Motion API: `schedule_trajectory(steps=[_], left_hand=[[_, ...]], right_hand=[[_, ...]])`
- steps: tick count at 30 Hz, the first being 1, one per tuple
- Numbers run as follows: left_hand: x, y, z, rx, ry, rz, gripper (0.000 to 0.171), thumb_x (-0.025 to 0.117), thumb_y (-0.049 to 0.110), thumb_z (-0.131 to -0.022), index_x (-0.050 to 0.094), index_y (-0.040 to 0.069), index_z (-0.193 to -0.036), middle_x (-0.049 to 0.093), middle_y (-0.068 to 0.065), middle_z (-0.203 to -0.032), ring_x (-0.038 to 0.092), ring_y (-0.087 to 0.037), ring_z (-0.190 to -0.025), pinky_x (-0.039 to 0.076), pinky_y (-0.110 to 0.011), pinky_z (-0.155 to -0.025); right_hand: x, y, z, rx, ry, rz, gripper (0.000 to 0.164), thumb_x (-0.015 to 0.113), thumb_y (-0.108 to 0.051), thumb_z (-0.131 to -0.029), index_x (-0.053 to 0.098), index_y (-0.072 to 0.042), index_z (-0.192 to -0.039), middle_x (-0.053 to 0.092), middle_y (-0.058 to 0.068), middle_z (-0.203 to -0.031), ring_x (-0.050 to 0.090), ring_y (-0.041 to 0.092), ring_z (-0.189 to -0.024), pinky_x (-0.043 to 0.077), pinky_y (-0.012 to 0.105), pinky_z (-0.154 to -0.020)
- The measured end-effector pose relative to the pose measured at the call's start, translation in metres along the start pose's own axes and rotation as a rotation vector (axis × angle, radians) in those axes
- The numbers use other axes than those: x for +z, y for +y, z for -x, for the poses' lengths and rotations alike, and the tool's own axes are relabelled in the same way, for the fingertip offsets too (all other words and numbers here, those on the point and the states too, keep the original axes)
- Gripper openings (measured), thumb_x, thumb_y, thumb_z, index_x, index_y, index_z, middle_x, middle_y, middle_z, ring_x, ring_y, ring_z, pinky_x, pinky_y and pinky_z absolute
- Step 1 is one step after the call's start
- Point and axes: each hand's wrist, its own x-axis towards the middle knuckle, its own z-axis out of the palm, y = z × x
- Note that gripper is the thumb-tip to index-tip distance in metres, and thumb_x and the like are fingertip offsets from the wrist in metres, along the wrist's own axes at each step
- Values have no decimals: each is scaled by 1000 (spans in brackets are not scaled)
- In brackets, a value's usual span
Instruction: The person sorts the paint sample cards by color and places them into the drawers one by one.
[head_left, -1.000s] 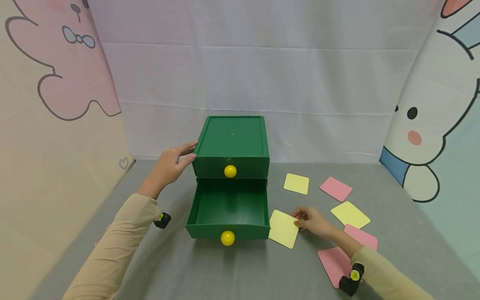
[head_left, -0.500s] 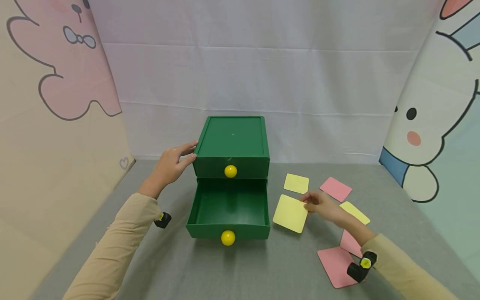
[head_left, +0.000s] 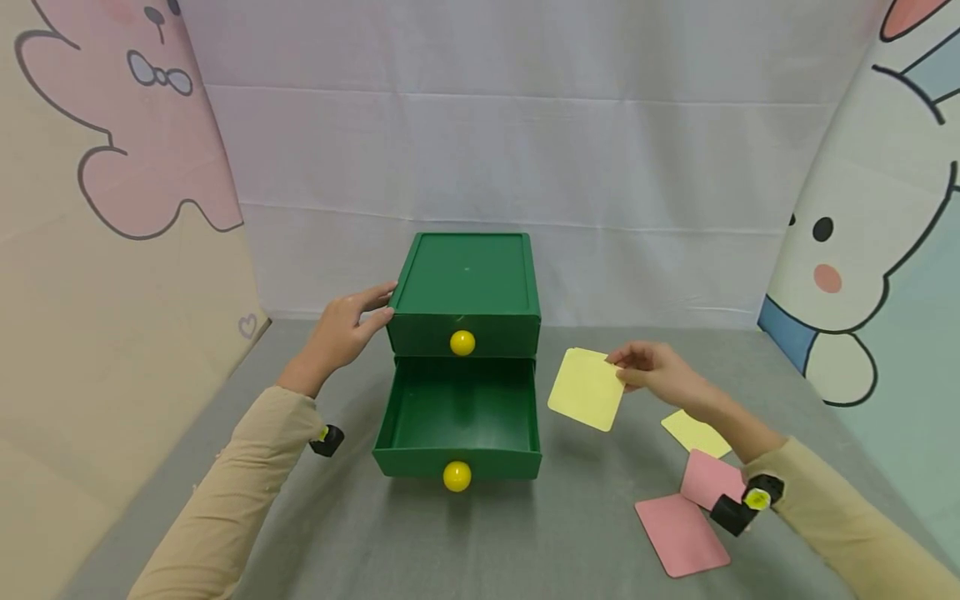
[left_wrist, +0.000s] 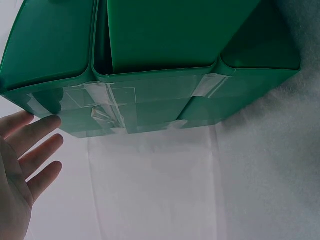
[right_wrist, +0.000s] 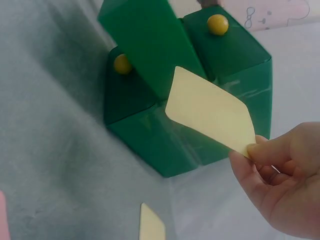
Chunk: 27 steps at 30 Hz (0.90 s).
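A green drawer cabinet with yellow ball knobs stands in the middle of the head view. Its middle drawer is pulled out, and no card lies in the part I see. My left hand touches the cabinet's upper left side with extended fingers; in the left wrist view this hand has its fingers spread by the green wall. My right hand pinches a yellow square card by one edge, raised to the right of the drawer. The right wrist view shows thumb and fingers on the card.
On the grey table to the right lie a yellow card and two pink cards, one nearer and one touching it. Another yellow card shows in the right wrist view. A white cloth hangs behind.
The right hand has moved up and away from me with the yellow card, which now covers the far yellow card. The hand hides the far pink card. The left hand stays put.
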Motion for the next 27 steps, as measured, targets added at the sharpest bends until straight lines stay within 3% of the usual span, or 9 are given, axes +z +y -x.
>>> schedule_trajectory(steps=[8,14,27], left_hand=[[-1,1,0,1,1,3,43,49,16,-94,44,3,-135,56,-22,-120,54,-35,-110,42,-52,-89],[-1,1,1,1,7,7,43,49,16,-94,44,3,-134,56,-22,-119,54,-35,-109,41,-52,-89],[1,0,0,-8,5,12,43,49,16,-94,44,2,-134,56,-22,-120,53,-35,-110,40,-52,-91]], right_hand=[[1,-30,-8,-25,-26,-28,21,51,-1,-91,54,11,-107,58,18,-94,58,17,-81,53,28,-72],[9,-49,-13,21,-36,-26,23,52,-4,-91,54,9,-110,57,17,-97,56,21,-84,53,30,-74],[55,-77,-35,14,-31,-100,20,53,-1,-90,57,7,-107,58,15,-94,59,21,-80,53,33,-73]])
